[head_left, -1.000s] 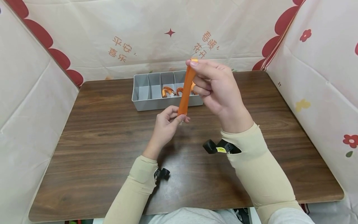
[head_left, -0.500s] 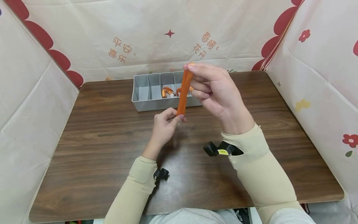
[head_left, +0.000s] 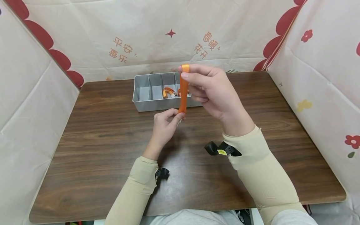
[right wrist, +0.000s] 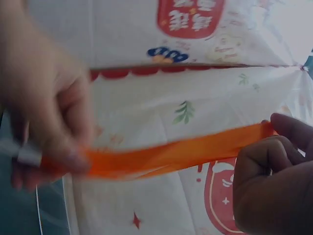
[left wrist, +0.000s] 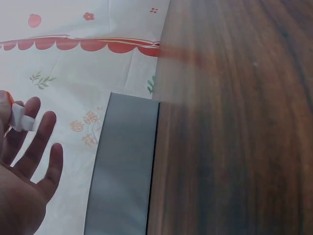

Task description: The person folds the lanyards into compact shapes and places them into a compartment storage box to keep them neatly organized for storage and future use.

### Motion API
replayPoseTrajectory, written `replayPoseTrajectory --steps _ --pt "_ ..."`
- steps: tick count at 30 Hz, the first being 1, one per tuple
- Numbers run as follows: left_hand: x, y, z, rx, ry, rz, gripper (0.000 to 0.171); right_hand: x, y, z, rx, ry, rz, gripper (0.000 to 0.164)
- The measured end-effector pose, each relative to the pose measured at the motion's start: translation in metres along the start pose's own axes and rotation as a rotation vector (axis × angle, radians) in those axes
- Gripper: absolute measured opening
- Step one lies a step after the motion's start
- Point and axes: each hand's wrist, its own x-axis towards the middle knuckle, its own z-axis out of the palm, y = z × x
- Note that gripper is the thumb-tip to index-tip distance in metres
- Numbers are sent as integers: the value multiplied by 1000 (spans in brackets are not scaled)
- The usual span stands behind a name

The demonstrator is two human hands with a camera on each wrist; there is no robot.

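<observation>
An orange lanyard (head_left: 183, 93) is stretched upright between my two hands in the head view, its ribbon doubled into a band. My right hand (head_left: 216, 92) pinches the upper loop between thumb and forefinger. Down at the lower end, my left hand (head_left: 166, 126) pinches the ribbon between thumb and fingers. A white plastic fitting (left wrist: 22, 119) sticks out past the left fingertips in the left wrist view. The right wrist view shows the orange band (right wrist: 171, 152) running between both hands, the left one blurred.
Behind the hands, a grey divided box (head_left: 157, 105) stands at the table's back. One compartment holds a coiled orange lanyard (head_left: 168, 92); more orange shows beside it, partly hidden by the right hand. Patterned cloth walls (head_left: 168, 18) enclose the wooden table (head_left: 112, 150) at back and sides.
My right hand has moved left and slightly down with the lanyard's upper loop, its forefinger now extended through the top. My left hand has shifted slightly left, still pinching the lower end.
</observation>
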Motion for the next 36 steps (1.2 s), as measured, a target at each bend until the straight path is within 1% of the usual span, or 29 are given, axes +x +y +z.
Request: replayPoseTrajectory --steps 3,4,6,8,10,14,17,19,22,25,29,32,36 --pt "0 2 -1 -38 -8 -5 15 1 6 1 -153 70 -57 12" --pt "0 2 -1 -50 -12 -11 17 1 8 1 -174 89 -69 10" --pt "0 2 -1 -58 -20 -19 23 1 11 2 -163 100 -66 8" --pt "1 2 0 -69 -25 -14 29 2 12 1 -106 90 -41 11" --pt "2 2 0 -77 -24 -5 36 2 12 1 -8 50 8 16" --pt "4 4 -1 -84 -12 7 48 3 10 0 222 -34 174 23" --pt "6 7 -3 -87 -2 15 55 3 9 -1 334 -55 276 25" --pt "9 10 -4 -94 4 25 59 3 9 -2 351 -67 316 25" --pt "14 16 -6 -127 14 44 63 3 10 -3 326 -94 355 24" --pt "18 21 -8 -150 27 48 59 3 12 -3 297 -121 378 23" --pt "22 26 -11 -143 56 42 39 3 15 -4 283 -142 383 23" --pt "22 27 -13 -118 89 43 23 1 17 -3 235 -151 349 23" --pt "23 28 -14 -103 117 64 16 -2 23 2 124 -132 254 24"
